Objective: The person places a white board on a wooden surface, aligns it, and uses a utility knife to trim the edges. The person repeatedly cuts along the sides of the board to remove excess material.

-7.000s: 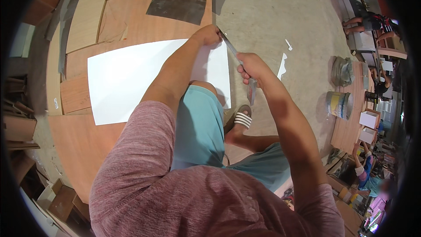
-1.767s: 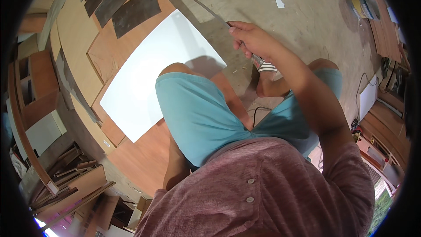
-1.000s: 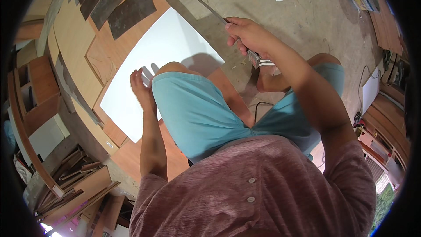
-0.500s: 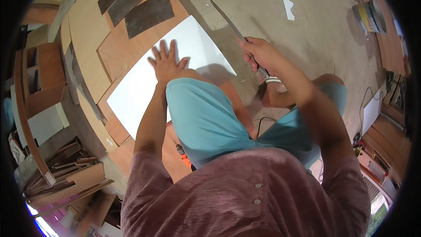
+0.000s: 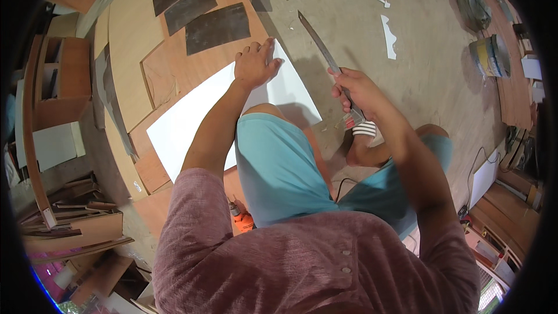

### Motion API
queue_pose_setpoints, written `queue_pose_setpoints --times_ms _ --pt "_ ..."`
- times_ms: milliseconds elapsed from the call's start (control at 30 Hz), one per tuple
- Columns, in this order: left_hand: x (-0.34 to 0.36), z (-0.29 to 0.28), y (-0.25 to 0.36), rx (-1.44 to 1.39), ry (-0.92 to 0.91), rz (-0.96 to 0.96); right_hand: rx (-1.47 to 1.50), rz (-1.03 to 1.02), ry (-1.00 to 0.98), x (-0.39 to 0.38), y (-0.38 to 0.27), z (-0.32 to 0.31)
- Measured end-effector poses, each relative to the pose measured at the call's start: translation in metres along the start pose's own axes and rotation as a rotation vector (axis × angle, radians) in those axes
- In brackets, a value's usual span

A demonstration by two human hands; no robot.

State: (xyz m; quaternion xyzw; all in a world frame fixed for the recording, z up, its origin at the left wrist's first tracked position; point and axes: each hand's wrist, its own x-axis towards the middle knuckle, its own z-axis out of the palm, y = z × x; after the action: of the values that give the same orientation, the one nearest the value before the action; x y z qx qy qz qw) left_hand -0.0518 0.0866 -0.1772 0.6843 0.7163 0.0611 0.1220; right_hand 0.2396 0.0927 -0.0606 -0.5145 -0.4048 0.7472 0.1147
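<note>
A white rectangular board [image 5: 186,119] lies partly beneath my left knee. Palm down at its far corner rests my left hand [image 5: 254,65], fingers apart and reaching to the board's far edge. My right hand [image 5: 356,91] is closed around a long, narrow grey metal file [image 5: 317,38], held off the board to its right. The file slants up and to the left, its narrow tip farthest from me. Part of its lower end is hidden by my fingers.
Brown plywood sheets [image 5: 125,52] and dark rectangular pieces [image 5: 218,28] lie beyond the board. An orange power tool [image 5: 243,221] sits beside my left thigh. White scraps [image 5: 388,38] and a bucket [image 5: 489,57] are at the far right. Wooden shelving [image 5: 61,81] stands left.
My left hand has slid away from me and rightward to the board's far corner. My right hand, still holding the file, has shifted slightly right and nearer; the whole view has also shifted.
</note>
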Motion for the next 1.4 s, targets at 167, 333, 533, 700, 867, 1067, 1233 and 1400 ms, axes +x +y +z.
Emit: queue_pose_setpoints --times_ms 167,333,533,700,867,1067,1233,1400 --pt "0.037 0.008 -0.023 -0.227 0.015 -0.155 -0.024 -0.023 0.001 0.002 0.001 -0.002" --pt "0.043 0.007 -0.019 -0.278 -0.034 -0.210 -0.048 -0.017 0.053 0.005 0.010 0.001" --pt "0.050 0.010 -0.017 -0.481 -0.020 -0.253 -0.448 0.043 0.117 0.023 0.019 0.007" --pt "0.053 0.015 -0.024 -0.431 -0.008 -0.271 -1.089 -0.340 0.170 0.047 -0.008 0.039" --pt "0.053 0.018 -0.023 -0.412 0.017 -0.264 -1.318 -0.193 0.177 0.093 -0.039 0.077" --pt "0.047 0.010 -0.021 -0.434 0.022 -0.280 -1.455 -0.086 0.167 0.102 -0.059 0.107" --pt "0.049 0.010 -0.023 -0.438 -0.017 -0.257 -1.390 0.044 0.133 0.101 -0.079 0.118" --pt "0.052 0.013 -0.025 -0.452 -0.030 -0.256 -1.479 0.082 0.092 0.111 -0.084 0.123"
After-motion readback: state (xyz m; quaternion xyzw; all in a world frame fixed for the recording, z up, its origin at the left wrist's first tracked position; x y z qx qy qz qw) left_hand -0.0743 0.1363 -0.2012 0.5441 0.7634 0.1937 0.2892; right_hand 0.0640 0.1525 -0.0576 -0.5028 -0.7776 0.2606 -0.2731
